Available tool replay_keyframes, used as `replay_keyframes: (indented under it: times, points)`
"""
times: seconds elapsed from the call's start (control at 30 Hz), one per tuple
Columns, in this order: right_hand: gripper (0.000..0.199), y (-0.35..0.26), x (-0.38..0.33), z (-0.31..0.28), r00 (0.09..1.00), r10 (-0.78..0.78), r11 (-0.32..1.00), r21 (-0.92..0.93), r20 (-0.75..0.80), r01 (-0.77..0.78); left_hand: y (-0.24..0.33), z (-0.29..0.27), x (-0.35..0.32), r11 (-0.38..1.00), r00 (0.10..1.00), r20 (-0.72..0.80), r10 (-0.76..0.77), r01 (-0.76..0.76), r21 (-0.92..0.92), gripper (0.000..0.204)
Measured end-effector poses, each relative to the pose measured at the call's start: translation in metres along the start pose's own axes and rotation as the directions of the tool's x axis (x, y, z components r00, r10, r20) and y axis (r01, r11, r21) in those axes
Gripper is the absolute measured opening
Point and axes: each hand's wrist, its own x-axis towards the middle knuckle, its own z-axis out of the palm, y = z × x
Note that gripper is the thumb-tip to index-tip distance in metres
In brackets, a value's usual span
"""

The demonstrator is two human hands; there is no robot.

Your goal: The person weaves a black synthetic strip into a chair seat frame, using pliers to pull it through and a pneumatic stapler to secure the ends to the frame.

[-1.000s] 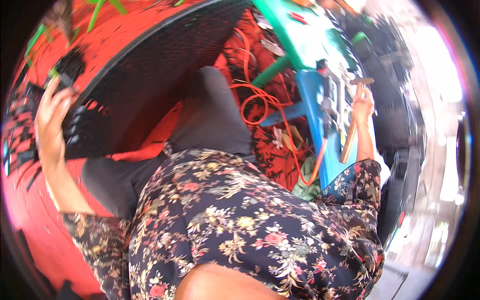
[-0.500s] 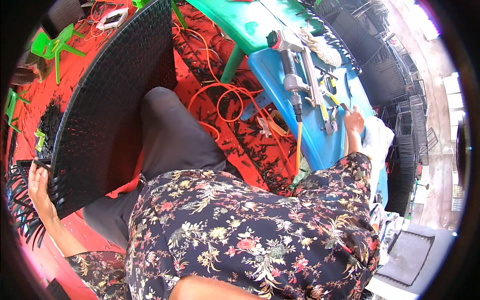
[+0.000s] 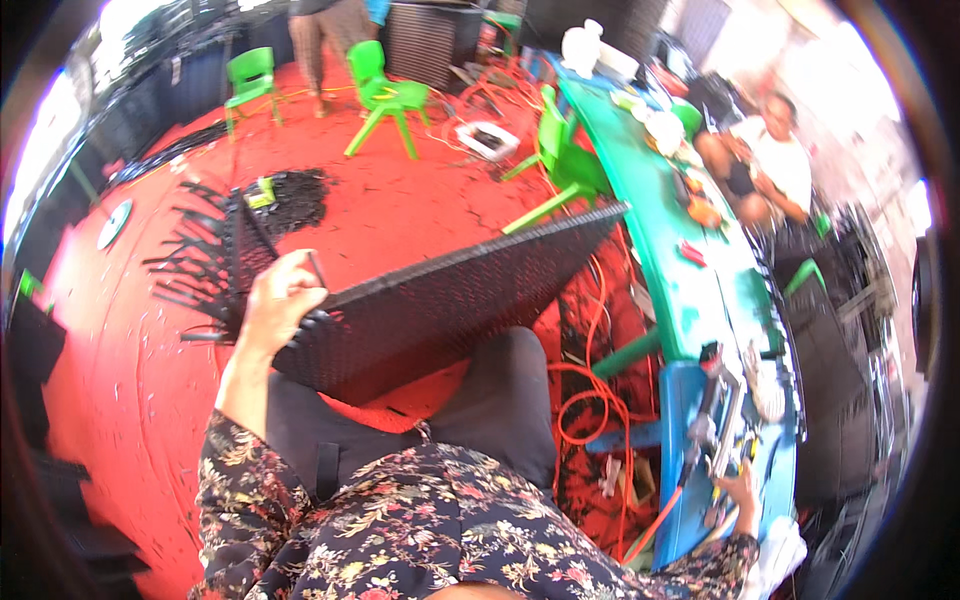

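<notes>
Head view: A seated person in a floral top is steadying a dark woven panel [image 3: 450, 300] that is resting across the lap, its long edge slanting up toward two o'clock. The left hand [image 3: 275, 305], at about nine o'clock from centre, is gripping the panel's near left corner, its grip pressed together around the top edge with the fingers [image 3: 300, 270] curling over it. Loose black strips [image 3: 190, 265] are fanning out from the panel's left end over the red floor [image 3: 130, 380].

At five o'clock, the right hand [image 3: 738, 490] is resting on the blue tabltop [image 3: 690, 500] among scattered tools; whether its grip is spread or pinching anything cannot be told, since the fingers are small and partly hidden. A power tool [image 3: 705, 410] is lying just beyond that hand, near one o'clock from it, and an orange cable [image 3: 590, 400] is looping on the floor between the person's dark trouser leg and the tabletop.

A long green tabletop [image 3: 680, 250] is running toward twelve o'clock, carrying white containers [image 3: 585, 45] at its far end. Another person [image 3: 770, 160] is sitting beside it at two o'clock. Small green chairs [image 3: 385, 95] are standing on the floor at eleven o'clock, and a pile of black strips [image 3: 295, 195] is lying just beyond the panel.
</notes>
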Motion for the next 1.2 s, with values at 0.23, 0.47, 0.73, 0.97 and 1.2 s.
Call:
replay_keyframes:
  times: [0.23,0.47,0.73,0.97,1.2]
  points:
    - [0.077,-0.005,-0.007,-0.011,0.993,-0.091,0.991,-0.101,-0.07,0.084,0.005,0.003,-0.005,0.996,0.996,0.07,0.052,-0.046,-0.083,0.054]
    - [0.063,-0.059,-0.022,-0.064,0.998,-0.014,0.992,-0.123,-0.064,0.006,0.015,0.0,-0.006,0.997,0.995,0.074,0.07,-0.066,-0.048,0.034]
    - [0.052,-0.223,0.013,-0.11,0.737,-0.574,0.694,0.266,-0.357,0.669,0.017,-0.005,-0.002,0.98,0.99,0.052,0.133,-0.14,0.141,0.016]
    - [0.056,-0.537,-0.153,-0.1,-0.022,-0.946,-0.04,0.05,-0.323,0.998,0.019,-0.005,-0.004,0.977,0.98,0.042,0.195,-0.198,0.076,0.015]
    - [0.047,-0.628,-0.184,-0.091,-0.255,-0.951,-0.239,-0.105,-0.176,0.965,0.029,-0.001,-0.004,0.974,0.978,0.031,0.204,-0.206,0.092,0.009]
